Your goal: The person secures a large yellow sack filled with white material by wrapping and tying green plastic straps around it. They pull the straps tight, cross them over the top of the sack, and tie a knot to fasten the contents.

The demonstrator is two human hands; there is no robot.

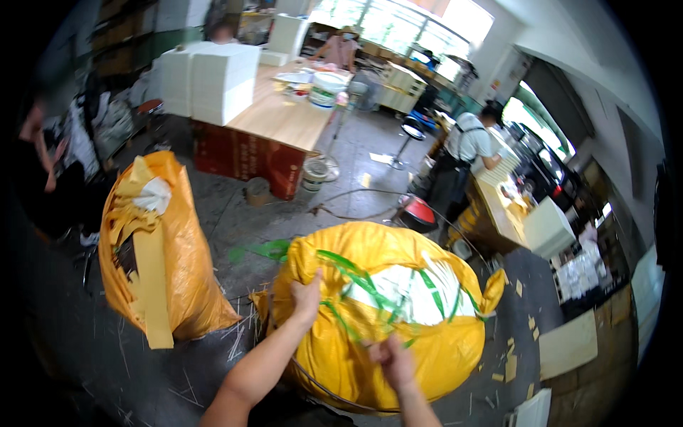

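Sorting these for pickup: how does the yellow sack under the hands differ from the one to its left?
The near sack is round, bulging and laced with green strapping; the left sack stands taller, slimmer, open-topped, with yellow strips hanging out. Both hands, left hand and right hand, grip the near sack; nobody touches the left one. Both are yellow plastic.

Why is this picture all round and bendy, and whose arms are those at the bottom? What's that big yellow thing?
The picture comes from a small camera worn on a person's head, looking down at their own hands. Its wide lens bends straight lines near the edges, so the room looks round.

The two bare arms belong to that person. The left hand grips the edge of a big yellow sack stuffed full, with white material showing at its top. The right hand pinches the green strap that criss-crosses the sack's opening.

Another yellow sack stands to the left on the grey floor, which has little scraps scattered on it. Farther back is a wooden table with white stacks, and other people are working.
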